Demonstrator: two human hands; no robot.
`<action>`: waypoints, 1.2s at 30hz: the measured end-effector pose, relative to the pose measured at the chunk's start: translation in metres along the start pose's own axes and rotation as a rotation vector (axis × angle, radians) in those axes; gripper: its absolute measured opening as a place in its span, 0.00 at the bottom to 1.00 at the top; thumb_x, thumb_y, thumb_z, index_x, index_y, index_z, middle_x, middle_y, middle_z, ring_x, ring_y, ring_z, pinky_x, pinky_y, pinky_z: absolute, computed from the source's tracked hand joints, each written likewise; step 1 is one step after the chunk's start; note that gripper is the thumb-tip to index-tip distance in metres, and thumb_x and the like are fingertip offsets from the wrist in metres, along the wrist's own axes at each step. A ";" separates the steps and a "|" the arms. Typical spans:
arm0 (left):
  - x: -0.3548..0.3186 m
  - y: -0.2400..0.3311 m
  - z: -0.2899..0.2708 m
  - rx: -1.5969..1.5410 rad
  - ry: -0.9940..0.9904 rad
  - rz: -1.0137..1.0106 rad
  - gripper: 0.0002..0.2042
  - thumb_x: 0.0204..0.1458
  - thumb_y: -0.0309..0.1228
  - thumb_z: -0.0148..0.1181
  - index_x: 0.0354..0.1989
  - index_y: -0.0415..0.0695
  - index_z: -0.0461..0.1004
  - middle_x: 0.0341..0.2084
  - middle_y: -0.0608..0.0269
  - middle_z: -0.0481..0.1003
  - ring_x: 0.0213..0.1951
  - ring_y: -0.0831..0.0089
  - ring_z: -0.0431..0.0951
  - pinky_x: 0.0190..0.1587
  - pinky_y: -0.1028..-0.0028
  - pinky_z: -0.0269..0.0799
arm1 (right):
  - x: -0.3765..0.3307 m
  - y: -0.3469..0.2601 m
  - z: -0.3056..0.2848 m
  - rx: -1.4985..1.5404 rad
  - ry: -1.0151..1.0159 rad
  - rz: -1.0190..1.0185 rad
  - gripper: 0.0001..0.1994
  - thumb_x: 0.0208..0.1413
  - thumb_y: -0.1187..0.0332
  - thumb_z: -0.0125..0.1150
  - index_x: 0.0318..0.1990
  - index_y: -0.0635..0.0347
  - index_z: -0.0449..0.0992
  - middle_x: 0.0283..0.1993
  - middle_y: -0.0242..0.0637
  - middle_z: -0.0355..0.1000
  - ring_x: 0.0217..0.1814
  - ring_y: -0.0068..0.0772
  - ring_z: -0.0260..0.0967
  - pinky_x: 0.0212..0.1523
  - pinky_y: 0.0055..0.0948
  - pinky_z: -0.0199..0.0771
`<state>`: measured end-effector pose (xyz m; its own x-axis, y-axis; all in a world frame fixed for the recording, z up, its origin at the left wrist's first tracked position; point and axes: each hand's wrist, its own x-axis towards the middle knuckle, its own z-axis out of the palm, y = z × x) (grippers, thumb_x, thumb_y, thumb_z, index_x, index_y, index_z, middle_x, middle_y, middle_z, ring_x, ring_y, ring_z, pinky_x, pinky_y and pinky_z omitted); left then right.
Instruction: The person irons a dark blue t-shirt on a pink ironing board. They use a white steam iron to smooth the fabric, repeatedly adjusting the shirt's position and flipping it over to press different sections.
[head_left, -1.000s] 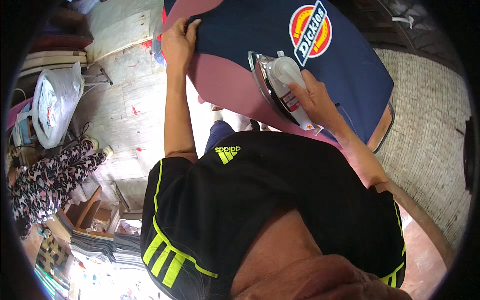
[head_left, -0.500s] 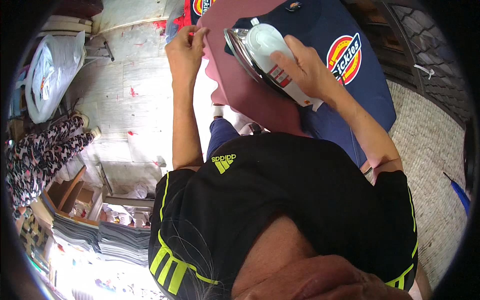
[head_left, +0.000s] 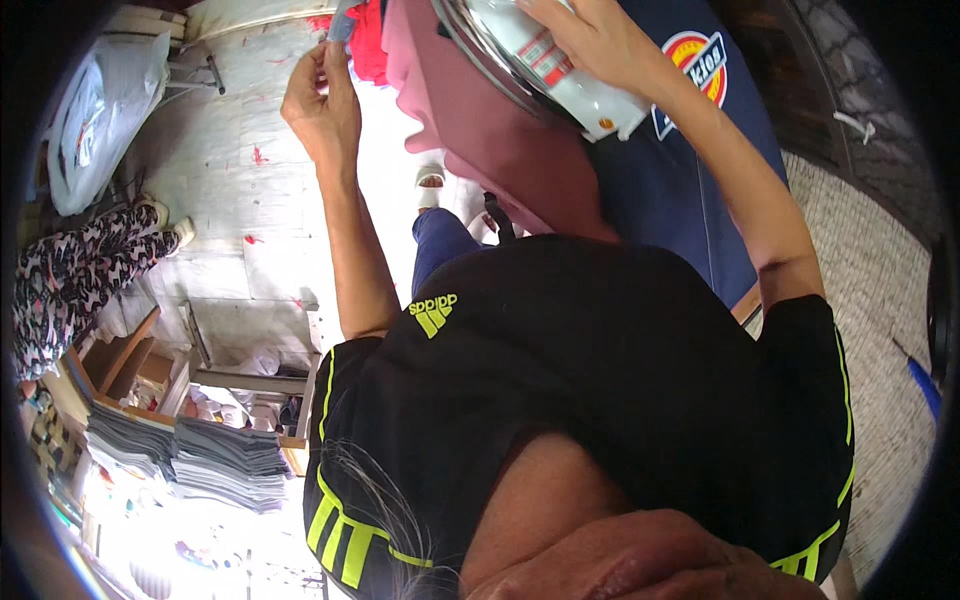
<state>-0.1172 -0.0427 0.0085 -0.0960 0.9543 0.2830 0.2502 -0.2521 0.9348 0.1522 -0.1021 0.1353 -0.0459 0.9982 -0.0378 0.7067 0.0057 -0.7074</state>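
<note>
My right hand (head_left: 610,48) is wrapped round a white clothes iron (head_left: 560,85) with a shiny metal rim, partly cut off by the upper edge of the view. The iron is over a board covered with pink cloth (head_left: 470,130); whether it touches the cloth I cannot tell. Dark blue fabric (head_left: 700,200) with a round red and yellow emblem covers the board's right side. My left hand (head_left: 325,105) is raised left of the board, its fingers pinched together. Anything between those fingertips is too small to make out.
Red cloth (head_left: 368,45) hangs beyond the board's left edge. A person in patterned trousers (head_left: 90,265) is at the far left, below a plastic-wrapped bundle (head_left: 110,120). Folded grey cloth stacks (head_left: 225,465) lie at lower left. A dark lattice gate (head_left: 855,90) stands at right.
My left hand has moved left and slightly down, away from the pink cloth's edge. The iron in my right hand has shifted up in view, toward the upper edge.
</note>
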 end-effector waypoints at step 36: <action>0.009 0.028 0.123 0.430 -0.149 0.343 0.19 0.55 0.49 0.66 0.35 0.42 0.78 0.30 0.50 0.79 0.35 0.50 0.79 0.41 0.56 0.74 | -0.213 0.014 -0.002 0.113 0.206 0.281 0.23 0.69 0.51 0.52 0.42 0.68 0.70 0.36 0.62 0.77 0.38 0.53 0.81 0.38 0.43 0.77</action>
<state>0.0071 -0.0215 0.0104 0.1886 0.8497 0.4923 0.6157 -0.4929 0.6149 0.1734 -0.3149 0.1350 0.2908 0.9508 -0.1072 0.5881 -0.2660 -0.7638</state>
